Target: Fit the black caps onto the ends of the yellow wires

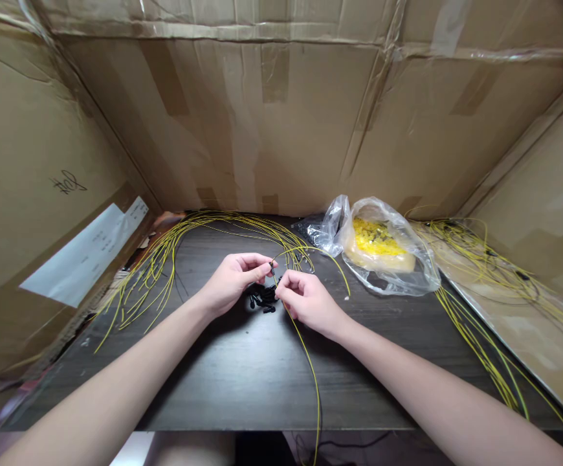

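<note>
Dark worktop (242, 382) under both forearms: left hand (235, 281) and right hand (308, 301) pinch one yellow wire (305, 362) between closely opposed fingertips. Small black pieces (263, 298) lie heaped just below.

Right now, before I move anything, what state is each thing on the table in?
Left hand: pinching a small black connector.
Right hand: holding a yellow wire that hangs over the table edge.
Black connectors: loose pile on the table.
Yellow wire bundle: spread out loosely.
Plastic bag: lying down, yellow contents inside.

Bare forearms (116, 366); slim fingers (255, 262), seemingly short-nailed
</note>
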`<move>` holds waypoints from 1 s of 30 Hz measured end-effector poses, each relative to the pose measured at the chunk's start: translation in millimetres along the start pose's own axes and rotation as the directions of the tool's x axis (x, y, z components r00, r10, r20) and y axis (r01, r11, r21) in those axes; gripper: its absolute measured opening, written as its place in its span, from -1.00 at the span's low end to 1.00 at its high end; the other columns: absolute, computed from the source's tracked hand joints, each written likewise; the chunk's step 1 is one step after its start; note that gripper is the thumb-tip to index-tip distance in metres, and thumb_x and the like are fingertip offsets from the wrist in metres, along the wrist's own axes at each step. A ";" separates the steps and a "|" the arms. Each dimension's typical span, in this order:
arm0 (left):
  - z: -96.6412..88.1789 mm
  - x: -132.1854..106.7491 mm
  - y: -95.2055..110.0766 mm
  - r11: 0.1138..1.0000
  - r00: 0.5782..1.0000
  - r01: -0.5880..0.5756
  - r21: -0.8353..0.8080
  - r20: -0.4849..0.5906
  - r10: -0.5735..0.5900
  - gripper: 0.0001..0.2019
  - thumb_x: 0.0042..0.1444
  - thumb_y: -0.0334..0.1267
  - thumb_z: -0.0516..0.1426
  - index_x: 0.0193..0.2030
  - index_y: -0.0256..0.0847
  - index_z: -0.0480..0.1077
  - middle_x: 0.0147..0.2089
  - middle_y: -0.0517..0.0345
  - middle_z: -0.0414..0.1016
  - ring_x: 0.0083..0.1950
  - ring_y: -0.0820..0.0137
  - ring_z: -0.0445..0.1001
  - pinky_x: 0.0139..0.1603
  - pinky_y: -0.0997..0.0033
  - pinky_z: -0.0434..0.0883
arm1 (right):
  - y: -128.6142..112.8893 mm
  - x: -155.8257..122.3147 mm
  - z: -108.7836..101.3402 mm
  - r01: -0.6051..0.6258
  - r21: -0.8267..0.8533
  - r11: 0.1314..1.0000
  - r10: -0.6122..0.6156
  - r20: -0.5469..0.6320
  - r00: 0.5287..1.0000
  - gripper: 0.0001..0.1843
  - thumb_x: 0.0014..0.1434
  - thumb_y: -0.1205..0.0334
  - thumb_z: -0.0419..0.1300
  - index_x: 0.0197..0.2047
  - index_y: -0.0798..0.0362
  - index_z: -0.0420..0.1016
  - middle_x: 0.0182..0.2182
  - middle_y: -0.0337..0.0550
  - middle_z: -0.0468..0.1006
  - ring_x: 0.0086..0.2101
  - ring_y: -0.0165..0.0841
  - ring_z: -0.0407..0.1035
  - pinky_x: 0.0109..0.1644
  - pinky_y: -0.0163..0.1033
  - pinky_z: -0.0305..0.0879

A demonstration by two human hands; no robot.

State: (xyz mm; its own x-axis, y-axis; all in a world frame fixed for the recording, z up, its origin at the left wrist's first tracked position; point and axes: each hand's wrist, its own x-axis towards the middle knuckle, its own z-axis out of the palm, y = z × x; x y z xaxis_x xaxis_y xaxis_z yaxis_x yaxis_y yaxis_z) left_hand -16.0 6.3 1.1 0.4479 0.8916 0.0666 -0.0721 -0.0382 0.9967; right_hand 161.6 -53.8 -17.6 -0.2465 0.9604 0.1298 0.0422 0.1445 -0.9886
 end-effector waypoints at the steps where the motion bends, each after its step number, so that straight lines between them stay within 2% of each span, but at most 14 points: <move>1: 0.1 0.0 0.0 1.000 1.000 -0.003 -0.002 -0.003 0.003 -0.77 -0.02 -0.20 0.38 -0.25 -0.27 0.61 -0.31 0.06 0.55 -0.36 0.47 0.39 -0.30 0.46 0.34 | 0.3 -0.2 0.2 -0.004 0.009 1.000 0.004 0.006 1.000 -0.88 0.12 0.26 0.13 -0.44 0.05 0.30 -0.63 -0.38 0.31 -0.64 -0.52 0.17 -0.54 -0.39 0.08; 17: -0.8 1.5 -0.5 0.999 0.998 -0.029 -0.014 -0.059 0.029 -0.76 -0.05 -0.18 0.39 -0.27 -0.27 0.61 -0.26 0.02 0.58 -0.32 0.43 0.43 -0.30 0.43 0.35 | 0.8 -0.3 -0.2 0.004 -0.042 0.999 -0.003 0.033 0.999 -0.92 0.07 0.34 0.08 -0.46 0.06 0.30 -0.67 -0.41 0.28 -0.65 -0.53 0.14 -0.53 -0.39 0.04; 30: -3.8 2.0 4.2 0.999 0.996 -0.020 -0.042 -0.091 0.016 -0.75 -0.08 -0.21 0.40 -0.25 -0.26 0.61 -0.26 0.03 0.57 -0.34 0.45 0.40 -0.33 0.45 0.32 | -3.0 -5.7 1.9 -0.026 -0.140 0.990 0.052 0.188 0.981 -0.86 -0.02 0.40 0.07 -0.57 0.06 0.22 -0.70 -0.39 0.28 -0.66 -0.55 0.10 -0.55 -0.42 -0.01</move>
State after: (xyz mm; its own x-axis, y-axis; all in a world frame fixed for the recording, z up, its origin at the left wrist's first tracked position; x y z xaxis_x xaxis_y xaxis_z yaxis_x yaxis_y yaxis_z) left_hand -18.8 9.6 5.3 0.3634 0.9284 0.0781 -0.1180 -0.0373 0.9923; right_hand 161.0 -60.2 -15.5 -0.4219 0.9046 0.0612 0.1839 0.1515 -0.9712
